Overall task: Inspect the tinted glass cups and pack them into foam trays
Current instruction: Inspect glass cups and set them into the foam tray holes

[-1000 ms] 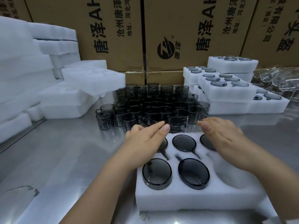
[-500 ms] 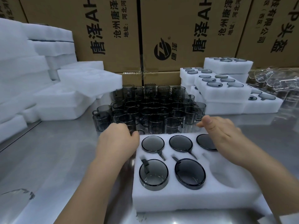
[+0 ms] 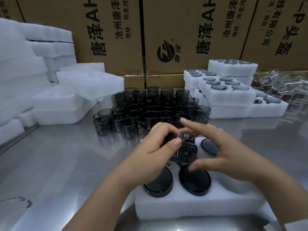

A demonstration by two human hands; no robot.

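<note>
My left hand [image 3: 156,152] pinches a tinted glass cup [image 3: 185,150] and holds it in the air over the far part of the white foam tray [image 3: 200,205]. My right hand [image 3: 221,150] is beside the cup with fingers spread, index above it and thumb below; the frame is blurred there. Two packed cups [image 3: 160,182] [image 3: 195,180] sit in the tray's near row, and another [image 3: 208,145] shows in the far row. My hands hide the other pockets. A dense group of loose tinted cups [image 3: 150,110] stands just beyond the tray.
Empty foam trays [image 3: 75,97] are piled at the left. Filled foam trays [image 3: 228,95] are stacked at the right, with clear glassware [image 3: 283,84] beyond them. Cardboard boxes [image 3: 183,30] wall off the back. All of it sits on a steel table [image 3: 58,164].
My left hand took a cup from the loose group and lifted it over the tray. My right hand moved left to meet the cup.
</note>
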